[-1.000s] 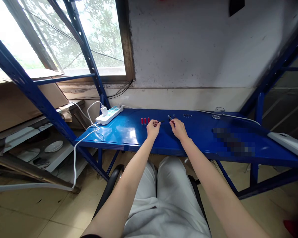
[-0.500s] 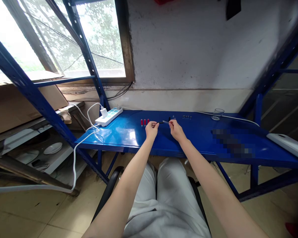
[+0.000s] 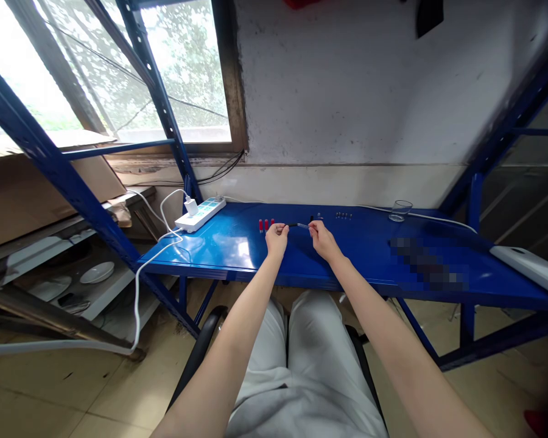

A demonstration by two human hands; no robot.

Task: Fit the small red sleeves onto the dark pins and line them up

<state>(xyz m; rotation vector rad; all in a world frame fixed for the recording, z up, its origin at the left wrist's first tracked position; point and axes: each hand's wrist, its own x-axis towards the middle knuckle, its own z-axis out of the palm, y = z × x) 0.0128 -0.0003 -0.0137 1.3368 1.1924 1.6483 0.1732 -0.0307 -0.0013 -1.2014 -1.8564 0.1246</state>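
Above the blue table, my left hand pinches the black end of a thin pen-like rod. The rod's other part is clear or silvery, and the fingertips of my right hand are closed on that end. It lies nearly level between the two hands; its exact kind is too small to tell. Just beyond my left hand stand three small red cylinders with pale lower ends, the rightmost partly hidden. Behind my right hand are a small black piece and a tiny clear piece. Several tiny metallic pieces form a row farther right.
A white power strip with a plug and cable sits at the table's left end. Toward the back right stands a clear glass. A blurred dark patch and a white object occupy the right side. Blue posts frame the table.
My left hand has shifted slightly left, and my right hand has moved a little left too. More of the rod's clear part now shows between the hands.
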